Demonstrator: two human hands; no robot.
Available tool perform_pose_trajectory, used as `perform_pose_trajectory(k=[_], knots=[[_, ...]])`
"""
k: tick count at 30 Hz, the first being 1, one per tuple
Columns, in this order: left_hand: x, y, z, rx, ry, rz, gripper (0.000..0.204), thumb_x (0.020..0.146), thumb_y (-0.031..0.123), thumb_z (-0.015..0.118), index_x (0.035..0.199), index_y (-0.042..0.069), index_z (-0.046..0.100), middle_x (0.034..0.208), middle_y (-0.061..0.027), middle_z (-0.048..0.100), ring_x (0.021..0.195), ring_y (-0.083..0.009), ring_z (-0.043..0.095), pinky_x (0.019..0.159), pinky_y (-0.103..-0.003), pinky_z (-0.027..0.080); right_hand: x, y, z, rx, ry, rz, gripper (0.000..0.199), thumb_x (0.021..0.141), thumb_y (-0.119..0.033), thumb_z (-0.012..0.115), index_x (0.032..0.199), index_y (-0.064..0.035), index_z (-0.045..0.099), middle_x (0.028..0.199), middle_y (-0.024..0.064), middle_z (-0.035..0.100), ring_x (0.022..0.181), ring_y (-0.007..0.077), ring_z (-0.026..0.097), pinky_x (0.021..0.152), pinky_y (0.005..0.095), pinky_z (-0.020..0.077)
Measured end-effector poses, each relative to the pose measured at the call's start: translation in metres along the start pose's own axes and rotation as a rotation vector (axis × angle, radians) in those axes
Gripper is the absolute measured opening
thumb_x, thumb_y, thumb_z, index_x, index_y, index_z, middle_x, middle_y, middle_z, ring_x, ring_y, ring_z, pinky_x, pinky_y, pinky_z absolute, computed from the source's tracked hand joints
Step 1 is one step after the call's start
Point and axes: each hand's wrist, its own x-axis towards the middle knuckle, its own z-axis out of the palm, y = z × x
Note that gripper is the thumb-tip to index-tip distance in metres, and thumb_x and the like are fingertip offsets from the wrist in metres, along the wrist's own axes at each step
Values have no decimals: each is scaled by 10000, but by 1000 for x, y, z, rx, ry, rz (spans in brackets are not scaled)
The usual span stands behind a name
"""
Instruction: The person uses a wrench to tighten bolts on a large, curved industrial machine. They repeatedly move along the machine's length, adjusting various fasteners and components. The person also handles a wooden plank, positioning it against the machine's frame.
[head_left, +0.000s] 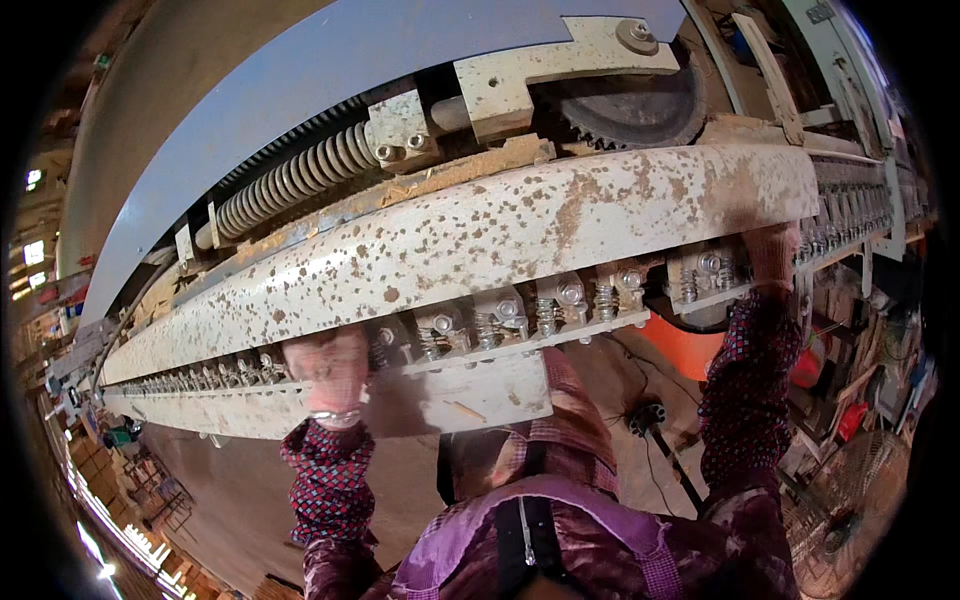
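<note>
Both hands up at long speckled cream machine beam (480,235), working along row of spring-loaded bolt clamps (520,315) beneath it.

Left hand (328,372) presses on lower rail (450,395), just beside clamps; fingers blurred, cannot tell if closed on anything.

Right hand (772,255) reaches to clamp row at beam's right end, touching it; grip hidden, cannot tell.

Step judged: adjusting or checking clamps. Next move calls for steady fingers on single bolt, clear of toothed saw blade (630,110) above beam.
</note>
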Motion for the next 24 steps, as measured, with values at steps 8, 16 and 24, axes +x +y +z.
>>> perform_pose_trajectory(k=[8, 16, 24], knots=[[-2, -12, 21, 360, 108, 194, 228, 902, 193, 615, 1056, 36, 677, 1028, -125, 706, 942, -337, 660, 833, -391, 514, 18, 19, 30, -59, 129, -95, 564, 981, -417, 398, 1458, -118, 368, 1478, 95, 418, 1365, 265, 385, 1138, 412, 295], [-24, -23, 22, 353, 204, 339, 242, 832, 282, 669, 933, 63, 681, 837, -112, 619, 791, -323, 609, 788, -447, 494, -10, 5, -4, 121, 257, -75, 450, 984, -317, 420, 1345, -51, 458, 1325, 102, 502, 1222, 247, 468, 1056, 385, 362], [-97, -24, -101, -267, 309, 261, 629, 816, 290, 663, 1281, -89, 473, 1265, -287, 521, 1202, -455, 488, 1077, -535, 343, -179, -85, -115, 1135, 928, -335, 354, 987, -216, 441, 1232, 16, 548, 1172, 109, 587, 1079, 228, 551, 974, 358, 430]])
